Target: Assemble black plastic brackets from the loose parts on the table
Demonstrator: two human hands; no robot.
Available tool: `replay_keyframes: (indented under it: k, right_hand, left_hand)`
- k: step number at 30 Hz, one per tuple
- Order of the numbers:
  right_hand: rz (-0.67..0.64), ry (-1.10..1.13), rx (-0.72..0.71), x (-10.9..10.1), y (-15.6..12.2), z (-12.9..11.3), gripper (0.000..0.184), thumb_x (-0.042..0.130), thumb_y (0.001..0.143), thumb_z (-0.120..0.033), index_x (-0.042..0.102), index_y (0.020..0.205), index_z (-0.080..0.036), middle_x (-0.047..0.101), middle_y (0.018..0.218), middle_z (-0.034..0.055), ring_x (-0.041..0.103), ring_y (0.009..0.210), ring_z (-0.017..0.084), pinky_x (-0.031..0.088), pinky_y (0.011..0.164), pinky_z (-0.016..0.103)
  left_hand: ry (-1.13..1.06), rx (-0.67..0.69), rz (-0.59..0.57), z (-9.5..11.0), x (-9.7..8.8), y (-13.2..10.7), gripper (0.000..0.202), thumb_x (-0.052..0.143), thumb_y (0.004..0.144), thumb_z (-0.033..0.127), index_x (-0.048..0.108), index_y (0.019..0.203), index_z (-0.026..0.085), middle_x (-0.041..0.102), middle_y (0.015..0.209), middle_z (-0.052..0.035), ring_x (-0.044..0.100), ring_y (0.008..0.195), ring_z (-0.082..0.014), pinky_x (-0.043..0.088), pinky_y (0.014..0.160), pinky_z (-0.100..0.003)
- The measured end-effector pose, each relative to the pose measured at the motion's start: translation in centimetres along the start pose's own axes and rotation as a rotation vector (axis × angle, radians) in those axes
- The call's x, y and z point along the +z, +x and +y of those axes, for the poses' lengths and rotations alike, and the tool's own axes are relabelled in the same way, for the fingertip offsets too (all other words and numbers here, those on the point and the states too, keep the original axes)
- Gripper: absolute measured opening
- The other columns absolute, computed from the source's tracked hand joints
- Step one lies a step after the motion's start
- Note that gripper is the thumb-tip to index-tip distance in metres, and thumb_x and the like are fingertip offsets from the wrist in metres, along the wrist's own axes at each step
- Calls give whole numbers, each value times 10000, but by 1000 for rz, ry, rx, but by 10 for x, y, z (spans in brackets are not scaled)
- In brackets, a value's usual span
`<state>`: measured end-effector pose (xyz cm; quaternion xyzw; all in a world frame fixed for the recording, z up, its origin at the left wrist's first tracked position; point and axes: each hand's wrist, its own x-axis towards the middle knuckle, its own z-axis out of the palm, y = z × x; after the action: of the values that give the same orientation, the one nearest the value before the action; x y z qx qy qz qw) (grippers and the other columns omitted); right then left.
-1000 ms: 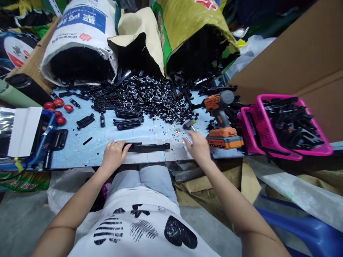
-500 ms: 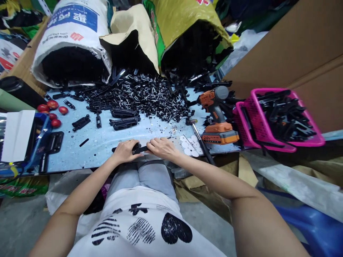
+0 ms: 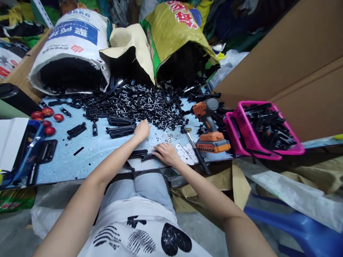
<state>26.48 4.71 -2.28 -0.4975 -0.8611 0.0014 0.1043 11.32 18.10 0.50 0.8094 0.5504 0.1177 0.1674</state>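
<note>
My left hand [image 3: 142, 130] is at the near edge of a heap of small black parts with silvery pins [image 3: 150, 103]. Its fingers are curled together, and whatever is between them is hidden. By the table's front edge, my right hand [image 3: 167, 154] lies low with its fingers apart, beside the end of a slim black plastic piece [image 3: 147, 156]. Another long black piece [image 3: 138, 152] lies left of that one, partly behind my left forearm. A small dark part [image 3: 130, 166] rests at the edge below. Stacked black arms [image 3: 120, 131] lie left of my left hand.
To the right are a hammer [image 3: 197, 151], an orange cordless drill [image 3: 210, 126], white discs [image 3: 184, 153] and pink baskets [image 3: 288, 151] of black parts. Open sacks, one white [image 3: 72, 48] and one yellow-green [image 3: 177, 39], stand behind the heap. Red fruits [image 3: 48, 111] sit left.
My left hand has left the black piece at the table edge and moved forward to the heap. My right hand stays near the edge, its fingers looser. The view has shifted slightly.
</note>
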Motion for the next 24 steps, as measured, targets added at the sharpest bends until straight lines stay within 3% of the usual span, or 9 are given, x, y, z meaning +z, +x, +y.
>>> replay_keyframes:
  k: [4,7,9,11,13,16,20,24]
  right_hand:
    - [40,-49,333,-8,32,28,328,334,965,-316,555,1124,-134,588,1038,123,488,973,220,357,784,301]
    - [-56,-131,507,-7,61,49,265,381,934,-239,541,1116,-132,572,1052,135,471,981,235,357,750,302]
    - [-123,-165,511,-4,76,57,238,377,910,-170,555,1062,-123,580,1031,144,470,969,237,346,739,306]
    - [-151,-164,480,-2,85,61,234,371,881,-118,573,998,-111,593,999,152,472,960,239,333,753,316]
    - [-116,-148,461,-1,87,62,222,394,854,-117,583,970,-105,599,974,153,475,954,243,323,779,329]
    - [29,-86,457,-4,84,59,247,436,833,-164,581,1029,-122,586,980,133,502,907,235,340,780,332]
    - [173,260,385,-17,76,44,249,466,825,-175,602,1033,-158,550,1020,95,554,795,171,427,705,286]
    - [161,517,253,-34,67,18,165,537,830,-222,655,929,-164,597,991,84,582,770,147,470,690,270]
  left_hand:
    - [7,-50,5,15,14,17,240,393,864,68,558,1038,60,602,1064,-210,612,975,-265,463,817,-344]
    - [-15,-5,26,5,2,-4,230,426,832,58,588,989,101,617,1049,-165,614,969,-241,463,843,-331]
    - [-87,36,100,-14,-12,-33,222,487,817,104,589,1013,131,635,1022,-116,621,942,-214,471,856,-315]
    - [-307,56,290,-40,-26,-70,229,544,802,161,594,1024,141,657,944,-79,643,826,-180,502,809,-303]
    - [-505,-31,440,-68,-33,-109,245,580,800,248,602,1021,147,667,868,-55,653,753,-163,526,755,-293]
    - [-747,-199,478,-99,-29,-156,279,608,784,317,605,997,138,679,843,-57,674,759,-166,540,753,-297]
    - [-744,-218,428,-110,-17,-180,287,611,786,328,606,996,133,689,846,-69,681,755,-170,545,746,-302]
    - [-465,-37,481,-106,-21,-183,196,567,821,273,617,971,157,682,906,-66,667,748,-154,540,744,-295]
